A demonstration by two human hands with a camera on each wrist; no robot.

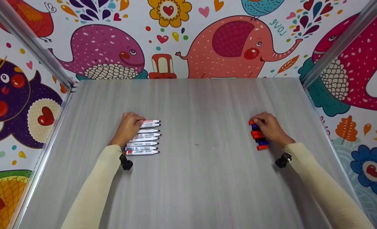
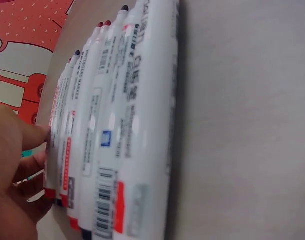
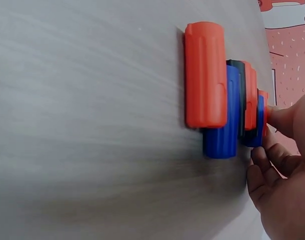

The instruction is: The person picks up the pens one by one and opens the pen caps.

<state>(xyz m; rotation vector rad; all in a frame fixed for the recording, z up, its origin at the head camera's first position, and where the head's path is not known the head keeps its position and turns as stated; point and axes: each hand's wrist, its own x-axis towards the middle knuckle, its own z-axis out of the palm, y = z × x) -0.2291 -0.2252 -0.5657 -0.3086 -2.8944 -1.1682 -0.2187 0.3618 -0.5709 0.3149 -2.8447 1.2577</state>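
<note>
Several white whiteboard markers lie side by side in a row on the left of the table, uncapped tips facing right. My left hand is at the far end of that row, pinching the farthest marker between thumb and fingers. In the left wrist view the nearest marker fills the middle and the left hand shows at the lower left. On the right, loose red, blue and black caps form a short column. My right hand pinches the farthest red cap at its far end.
The grey wood-grain table has a small dark mark near its middle. Walls with cartoon animals stand at the back and both sides. Metal rails run up the back corners.
</note>
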